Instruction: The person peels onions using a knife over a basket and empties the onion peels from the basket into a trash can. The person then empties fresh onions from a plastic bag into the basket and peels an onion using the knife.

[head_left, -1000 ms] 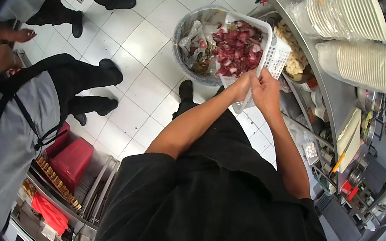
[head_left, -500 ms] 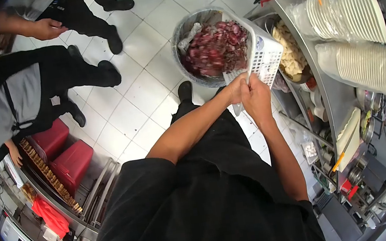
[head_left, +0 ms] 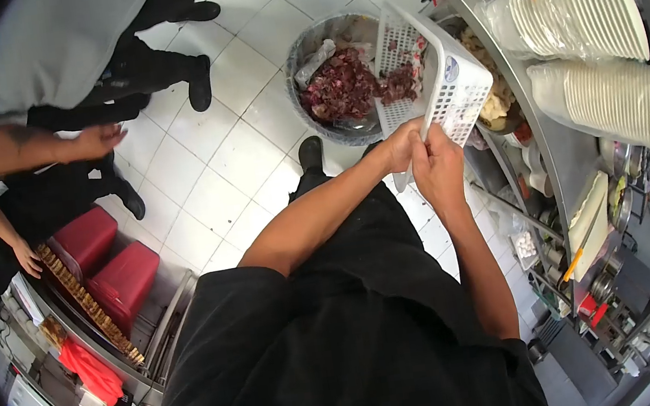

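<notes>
A white perforated plastic basket [head_left: 466, 102] is tipped on its side over the right part of a round bin [head_left: 294, 96] lined with clear plastic. Dark red, moist-looking pieces [head_left: 342, 86] lie heaped in the bin, and more spill across the basket's lower edge; I cannot tell what they are. My left hand [head_left: 404, 146] is closed on the near rim of the basket. Close beside it, my right hand [head_left: 441, 165] also grips that rim. The fingertips of both hands are partly hidden.
On the right, a metal shelf [head_left: 519, 87] carries bagged stacks of white containers [head_left: 583, 13]. A pot of pale food [head_left: 499, 102] sits beside the basket. Co-workers stand at left, one forearm [head_left: 31, 151] reaching out. Red stools [head_left: 127, 286] are near a counter.
The basket has shifted slightly right and tilted further, and most of its red pieces have dropped into the bin. Co-workers at the left have moved, one coming further into view.
</notes>
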Action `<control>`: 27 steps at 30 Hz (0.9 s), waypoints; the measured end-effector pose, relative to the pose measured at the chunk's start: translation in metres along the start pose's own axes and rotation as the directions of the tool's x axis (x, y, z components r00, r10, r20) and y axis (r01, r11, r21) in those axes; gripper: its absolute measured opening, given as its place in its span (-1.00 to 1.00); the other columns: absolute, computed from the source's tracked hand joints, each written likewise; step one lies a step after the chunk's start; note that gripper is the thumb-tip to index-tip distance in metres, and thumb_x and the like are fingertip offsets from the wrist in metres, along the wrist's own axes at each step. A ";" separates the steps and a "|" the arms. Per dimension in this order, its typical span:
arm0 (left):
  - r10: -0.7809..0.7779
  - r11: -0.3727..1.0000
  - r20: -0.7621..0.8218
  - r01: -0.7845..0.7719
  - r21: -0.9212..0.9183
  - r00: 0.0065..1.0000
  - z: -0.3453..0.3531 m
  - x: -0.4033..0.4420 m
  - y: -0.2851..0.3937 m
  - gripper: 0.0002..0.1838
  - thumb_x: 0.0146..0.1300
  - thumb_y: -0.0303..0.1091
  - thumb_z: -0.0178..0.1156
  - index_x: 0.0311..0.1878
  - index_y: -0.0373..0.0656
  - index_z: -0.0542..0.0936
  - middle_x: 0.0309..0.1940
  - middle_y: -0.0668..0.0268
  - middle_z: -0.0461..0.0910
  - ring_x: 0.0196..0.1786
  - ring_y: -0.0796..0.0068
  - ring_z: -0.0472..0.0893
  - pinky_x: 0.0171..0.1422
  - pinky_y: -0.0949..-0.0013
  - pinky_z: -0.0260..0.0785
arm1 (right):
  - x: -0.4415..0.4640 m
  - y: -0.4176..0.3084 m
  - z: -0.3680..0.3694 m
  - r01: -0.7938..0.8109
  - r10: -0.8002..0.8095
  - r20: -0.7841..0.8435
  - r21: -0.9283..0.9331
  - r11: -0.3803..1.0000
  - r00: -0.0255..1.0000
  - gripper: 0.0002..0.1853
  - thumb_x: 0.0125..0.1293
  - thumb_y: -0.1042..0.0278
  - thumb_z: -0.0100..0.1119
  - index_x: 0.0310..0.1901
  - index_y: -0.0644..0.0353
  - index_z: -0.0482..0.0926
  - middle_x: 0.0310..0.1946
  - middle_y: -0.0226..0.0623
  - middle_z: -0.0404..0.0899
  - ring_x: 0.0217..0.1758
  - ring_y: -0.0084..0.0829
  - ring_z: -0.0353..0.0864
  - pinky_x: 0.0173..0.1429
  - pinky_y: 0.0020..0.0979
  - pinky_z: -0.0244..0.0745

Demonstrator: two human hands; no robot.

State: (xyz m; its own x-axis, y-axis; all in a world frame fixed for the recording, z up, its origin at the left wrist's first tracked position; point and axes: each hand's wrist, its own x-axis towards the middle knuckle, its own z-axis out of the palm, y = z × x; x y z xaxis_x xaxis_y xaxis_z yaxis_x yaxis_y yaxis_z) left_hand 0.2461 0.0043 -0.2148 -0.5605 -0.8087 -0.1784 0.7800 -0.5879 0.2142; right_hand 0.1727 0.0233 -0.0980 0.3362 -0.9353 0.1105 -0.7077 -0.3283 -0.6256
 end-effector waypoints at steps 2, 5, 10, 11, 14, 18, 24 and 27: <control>-0.006 1.000 -0.027 0.006 -0.021 1.000 0.000 -0.001 -0.006 -0.64 0.44 -0.13 0.01 0.08 -0.18 0.59 -0.09 0.30 0.63 -0.05 0.46 0.61 0.14 0.33 0.49 | 0.000 -0.002 -0.005 0.009 -0.009 0.026 -0.011 1.000 1.000 -0.76 0.34 0.37 0.17 -0.39 0.36 0.42 -0.61 0.08 0.48 -0.55 0.00 0.54 -0.41 -0.13 0.39; -0.028 0.990 -0.031 0.024 -0.136 0.999 -0.010 0.005 -0.019 -0.61 0.40 -0.13 0.01 0.09 -0.19 0.58 -0.07 0.28 0.63 -0.04 0.42 0.62 0.14 0.31 0.50 | -0.002 0.000 -0.010 0.009 -0.008 0.080 -0.020 1.000 0.997 -0.78 0.31 0.40 0.17 -0.39 0.36 0.41 -0.59 0.10 0.48 -0.51 0.06 0.54 -0.38 -0.10 0.40; 0.046 0.997 -0.027 -0.047 -0.056 0.999 0.013 -0.007 0.000 -0.53 0.36 -0.10 0.03 0.14 -0.28 0.54 -0.01 0.13 0.62 0.00 0.33 0.63 0.17 0.22 0.51 | -0.001 -0.008 -0.014 0.064 -0.065 0.085 0.018 0.998 0.994 -0.81 0.29 0.44 0.15 -0.38 0.36 0.39 -0.51 0.11 0.49 -0.42 0.11 0.54 -0.32 -0.06 0.41; 0.068 0.992 -0.047 -0.073 -0.107 0.997 0.020 -0.013 0.003 -0.50 0.36 -0.10 0.03 0.17 -0.31 0.52 0.01 0.08 0.61 0.02 0.29 0.63 0.19 0.18 0.50 | -0.002 -0.012 -0.016 0.062 -0.064 0.092 0.018 0.998 0.994 -0.82 0.29 0.45 0.14 -0.38 0.36 0.39 -0.50 0.12 0.49 -0.41 0.12 0.54 -0.31 -0.05 0.41; 0.050 0.992 -0.078 -0.059 -0.113 0.996 0.016 -0.013 0.001 -0.50 0.36 -0.10 0.04 0.18 -0.31 0.51 0.02 0.08 0.61 0.03 0.27 0.63 0.20 0.16 0.50 | -0.005 -0.009 -0.016 0.052 -0.054 0.119 0.015 0.999 0.991 -0.84 0.28 0.46 0.13 -0.36 0.36 0.40 -0.47 0.13 0.50 -0.38 0.14 0.54 -0.28 -0.03 0.42; 0.047 0.989 -0.306 0.000 0.150 0.951 0.035 -0.022 -0.001 -0.49 0.37 -0.07 -0.01 0.19 -0.27 0.51 0.04 0.09 0.61 0.04 0.23 0.62 0.20 0.13 0.50 | -0.007 0.002 -0.012 0.033 -0.037 0.126 0.038 0.999 0.991 -0.85 0.28 0.46 0.12 -0.36 0.36 0.40 -0.46 0.14 0.51 -0.36 0.17 0.54 -0.25 -0.01 0.42; 0.017 0.993 -0.031 -0.020 -0.112 0.999 0.015 -0.015 0.001 -0.49 0.37 -0.07 -0.05 0.21 -0.22 0.51 0.06 0.11 0.61 0.05 0.21 0.62 0.23 0.09 0.48 | -0.011 -0.007 -0.019 0.049 -0.054 0.138 0.038 0.998 0.989 -0.86 0.28 0.45 0.09 -0.34 0.36 0.42 -0.44 0.14 0.54 -0.31 0.17 0.56 -0.22 0.01 0.45; 0.028 0.992 -0.205 -0.053 -0.118 0.978 0.014 -0.012 -0.013 -0.49 0.36 -0.07 -0.04 0.20 -0.24 0.51 0.06 0.10 0.60 0.05 0.21 0.62 0.24 0.09 0.48 | -0.012 0.005 -0.014 0.025 -0.031 0.164 0.038 0.999 0.986 -0.86 0.28 0.45 0.11 -0.34 0.36 0.43 -0.43 0.14 0.55 -0.32 0.16 0.57 -0.23 0.01 0.45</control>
State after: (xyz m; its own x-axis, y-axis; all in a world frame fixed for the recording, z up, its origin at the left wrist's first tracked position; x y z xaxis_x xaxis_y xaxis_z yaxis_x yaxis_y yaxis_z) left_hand 0.2389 0.0214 -0.2017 -0.4693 -0.8040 -0.3652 0.8362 -0.5376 0.1088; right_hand 0.1565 0.0305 -0.0919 0.4551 -0.8904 0.0015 -0.6752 -0.3462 -0.6514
